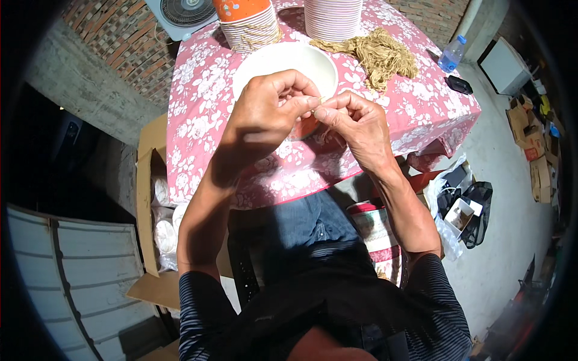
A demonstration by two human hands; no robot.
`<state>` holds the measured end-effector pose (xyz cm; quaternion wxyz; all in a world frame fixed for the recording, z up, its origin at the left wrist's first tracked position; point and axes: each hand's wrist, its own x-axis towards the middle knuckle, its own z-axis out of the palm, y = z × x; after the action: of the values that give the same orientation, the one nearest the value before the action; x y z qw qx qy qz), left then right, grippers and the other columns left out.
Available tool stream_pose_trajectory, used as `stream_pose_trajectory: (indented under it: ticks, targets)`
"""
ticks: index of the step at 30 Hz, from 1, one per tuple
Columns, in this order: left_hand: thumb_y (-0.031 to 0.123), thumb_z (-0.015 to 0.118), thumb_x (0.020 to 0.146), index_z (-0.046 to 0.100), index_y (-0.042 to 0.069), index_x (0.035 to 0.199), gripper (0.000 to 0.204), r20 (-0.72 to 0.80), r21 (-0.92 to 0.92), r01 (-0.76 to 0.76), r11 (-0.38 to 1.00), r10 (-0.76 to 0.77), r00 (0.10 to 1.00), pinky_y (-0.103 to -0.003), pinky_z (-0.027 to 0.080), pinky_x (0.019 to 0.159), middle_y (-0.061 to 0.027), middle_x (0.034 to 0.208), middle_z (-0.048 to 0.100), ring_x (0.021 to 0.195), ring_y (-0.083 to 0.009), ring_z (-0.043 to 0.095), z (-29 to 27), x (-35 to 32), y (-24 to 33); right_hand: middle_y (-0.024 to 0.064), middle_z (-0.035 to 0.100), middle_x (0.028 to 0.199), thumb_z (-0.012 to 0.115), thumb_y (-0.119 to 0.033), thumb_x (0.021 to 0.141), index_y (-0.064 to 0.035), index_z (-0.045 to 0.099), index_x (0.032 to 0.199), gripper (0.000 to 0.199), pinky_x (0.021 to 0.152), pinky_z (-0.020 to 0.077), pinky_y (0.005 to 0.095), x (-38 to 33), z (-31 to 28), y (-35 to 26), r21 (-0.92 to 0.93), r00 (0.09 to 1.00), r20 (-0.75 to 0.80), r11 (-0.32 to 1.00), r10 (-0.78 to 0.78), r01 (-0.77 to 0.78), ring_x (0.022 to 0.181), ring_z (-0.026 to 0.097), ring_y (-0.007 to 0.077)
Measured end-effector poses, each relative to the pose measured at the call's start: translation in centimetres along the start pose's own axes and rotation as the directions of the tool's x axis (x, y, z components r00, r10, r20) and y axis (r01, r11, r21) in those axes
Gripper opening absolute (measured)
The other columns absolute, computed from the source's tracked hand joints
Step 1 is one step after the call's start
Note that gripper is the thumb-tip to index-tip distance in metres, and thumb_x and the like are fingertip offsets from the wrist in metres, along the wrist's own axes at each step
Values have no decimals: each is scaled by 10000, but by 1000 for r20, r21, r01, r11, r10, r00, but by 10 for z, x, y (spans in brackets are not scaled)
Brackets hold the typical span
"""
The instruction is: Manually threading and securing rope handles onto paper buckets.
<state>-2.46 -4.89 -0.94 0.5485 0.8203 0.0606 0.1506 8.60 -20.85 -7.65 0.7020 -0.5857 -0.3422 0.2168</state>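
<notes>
Left hand [265, 111]: fingers pinched on a thin strand [321, 100], held over the bowl [283, 63].
Strand: stretched between both hands, above the bench [198, 90].
Right hand [355, 123]: fingers nipping the strand's other end.
Yarn pile [379, 54]: kept at one o'clock, within reach.

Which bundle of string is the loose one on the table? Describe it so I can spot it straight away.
Start at the table with the pink flowered cloth. Past the white bowl, toward the far right, lies the tan string bundle. Unlike the stacks of cups beside it, it is a loose, tangled heap lying flat.
</notes>
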Motion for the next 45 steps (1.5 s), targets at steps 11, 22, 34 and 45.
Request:
stream_pose_trajectory:
  ticks: [11,22,34,45]
  targets:
    - [108,657,979,705,-53,967,169,-9,105,-119,987,120,993,-282,513,685,-81,812,714,744,-103,630,1,2,-6,-62,649,759,781,-123,953,9,781,1068,174,583,408,184,-3,8,-2,-6,996,-88,1000,-9,9,669,507,-3]
    - [25,690,948,696,-34,951,60,-195,-21,-135,991,128,972,-259,542,697,-72,825,714,781,-113,683,9,-1,-11,-83,576,722,745,-102,971,0,757,1015,112,544,347,194,-6,14,4,-6,986,-151,997,-74,74,622,448,-3]
    - [-30,678,886,712,-35,943,67,-107,541,-428,723,565,818,-387,576,668,-193,858,721,768,-334,733,11,-9,-8,-79,602,753,732,-100,975,7,740,997,109,576,379,188,-7,13,-1,-7,991,-99,996,-86,86,668,473,-6]
    - [28,664,927,658,-56,890,92,24,392,-363,845,386,922,-392,524,667,-173,815,662,736,-273,662,0,-2,-5,-82,582,740,701,-91,980,16,720,997,110,584,404,189,-2,5,-2,-18,992,-53,993,-116,115,660,479,-5]
